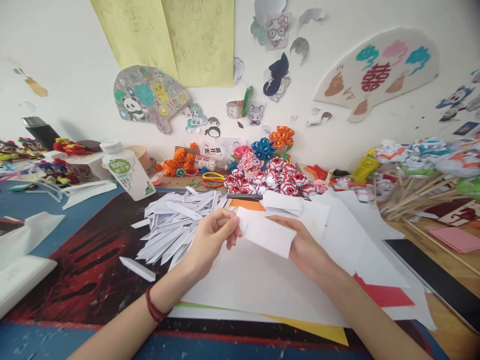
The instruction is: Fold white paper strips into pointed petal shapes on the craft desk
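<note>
1. Head view: left hand [214,232] pinches the white paper piece [267,233], near centre, thumb against fingers; right hand [305,246] curls round its four-o'clock end, fingers partly hidden.
2. Two-ended grip presumably steadies it.
3. Paper strips [170,227] lie at nine o'clock, seemingly for easy reach.

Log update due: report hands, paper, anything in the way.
Left hand pinching white paper piece at left end. Right hand gripping right end. Piece held over large white sheet; paper strips beside left hand, not blocking.
</note>
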Demonstrator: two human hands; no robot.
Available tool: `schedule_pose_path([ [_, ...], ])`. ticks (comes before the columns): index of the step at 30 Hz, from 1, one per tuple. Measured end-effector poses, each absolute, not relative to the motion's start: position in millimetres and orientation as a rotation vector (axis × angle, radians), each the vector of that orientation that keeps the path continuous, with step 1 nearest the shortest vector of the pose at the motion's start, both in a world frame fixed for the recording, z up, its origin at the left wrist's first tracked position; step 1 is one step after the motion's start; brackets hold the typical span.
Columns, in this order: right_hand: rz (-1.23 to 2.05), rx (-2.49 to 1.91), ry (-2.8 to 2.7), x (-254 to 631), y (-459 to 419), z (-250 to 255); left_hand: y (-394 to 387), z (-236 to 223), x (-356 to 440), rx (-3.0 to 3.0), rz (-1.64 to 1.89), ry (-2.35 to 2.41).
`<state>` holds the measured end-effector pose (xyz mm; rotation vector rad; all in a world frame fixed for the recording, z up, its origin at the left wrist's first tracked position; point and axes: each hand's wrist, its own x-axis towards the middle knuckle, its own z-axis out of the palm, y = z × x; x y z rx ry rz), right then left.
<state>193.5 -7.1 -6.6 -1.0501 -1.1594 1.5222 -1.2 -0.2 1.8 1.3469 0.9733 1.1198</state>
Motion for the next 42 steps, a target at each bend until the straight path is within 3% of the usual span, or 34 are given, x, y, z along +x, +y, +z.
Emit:
schedule_pose_path([
  [5,1.612,-0.956,-1.403,183,-11,-10,-4,-1,3,1.269,1.079,0.88],
  [18,1.387,-1.046,-1.474,185,-9,-11,-7,-6,6,1.596,0.901,0.991],
  [26,1.371,-1.148,-1.442,194,-6,-4,-4,-7,-7,2.406,0.98,1.091],
  [32,1.366,-1.145,-1.475,196,-2,-5,-5,-3,-18,3.085,0.789,0.905],
  [42,1.297,-1.121,-1.596,195,-2,-10,-5,6,-19,3.277,0.867,0.756],
])
